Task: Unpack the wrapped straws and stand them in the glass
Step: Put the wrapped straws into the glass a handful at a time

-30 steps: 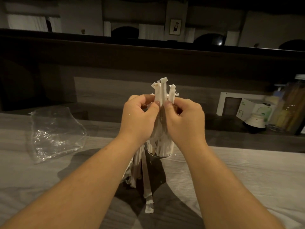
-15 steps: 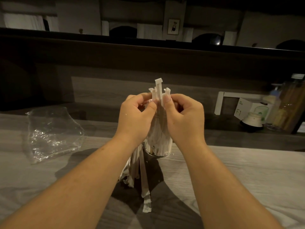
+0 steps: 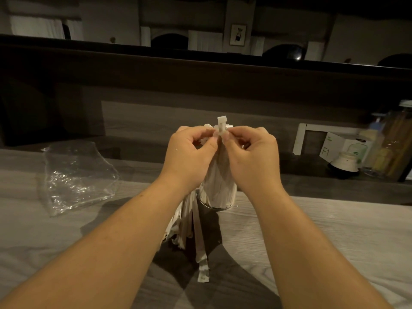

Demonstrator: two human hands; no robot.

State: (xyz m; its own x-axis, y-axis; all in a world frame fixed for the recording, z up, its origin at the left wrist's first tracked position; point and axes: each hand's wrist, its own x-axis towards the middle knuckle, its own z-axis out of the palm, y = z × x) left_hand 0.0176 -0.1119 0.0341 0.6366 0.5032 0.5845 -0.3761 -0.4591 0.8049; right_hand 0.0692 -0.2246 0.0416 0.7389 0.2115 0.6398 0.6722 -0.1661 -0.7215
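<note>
- Dim light falls on a pale wood-grain table (image 3: 334, 230) with a dark counter behind it.
- Both thumbs and forefingers pinch the top of one paper-wrapped straw (image 3: 221, 124); left hand (image 3: 189, 155) and right hand (image 3: 252, 157) almost touch.
- Directly beneath the fingers, a bundle of white straws (image 3: 219, 184) stands in the glass (image 3: 215, 205).
- Below the left wrist, torn paper wrappers (image 3: 191, 228) trail over the table.
- Far left of the hands lies a crumpled clear plastic bag (image 3: 75, 175).
</note>
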